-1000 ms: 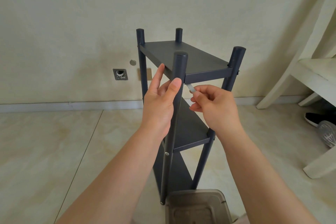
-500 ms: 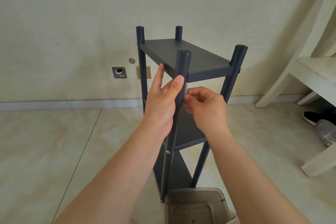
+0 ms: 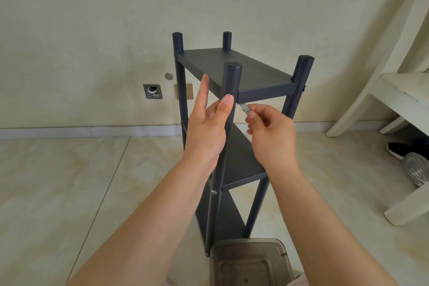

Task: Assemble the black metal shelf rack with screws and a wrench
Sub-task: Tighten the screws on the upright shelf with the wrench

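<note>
The black metal shelf rack [image 3: 255, 72] stands upright on the floor, with three shelves between four round posts. My left hand [image 3: 206, 127] holds the near-left post [image 3: 232, 81] just below the top shelf, thumb on the post's front, index finger raised straight. My right hand [image 3: 269, 132] pinches a small silver wrench [image 3: 244, 108], whose tip sits under the top shelf's front rail beside that post. A silver screw head [image 3: 213, 192] shows lower on the same post.
A brown plastic box [image 3: 250, 262] sits on the floor at the rack's foot. A white wooden frame [image 3: 394, 100] and a black shoe [image 3: 399, 148] are on the right. The wall behind has a socket plate [image 3: 152, 91].
My right hand swung the wrench in toward the post and has come back out to the right, as a second ago. My left hand keeps hold of the post.
</note>
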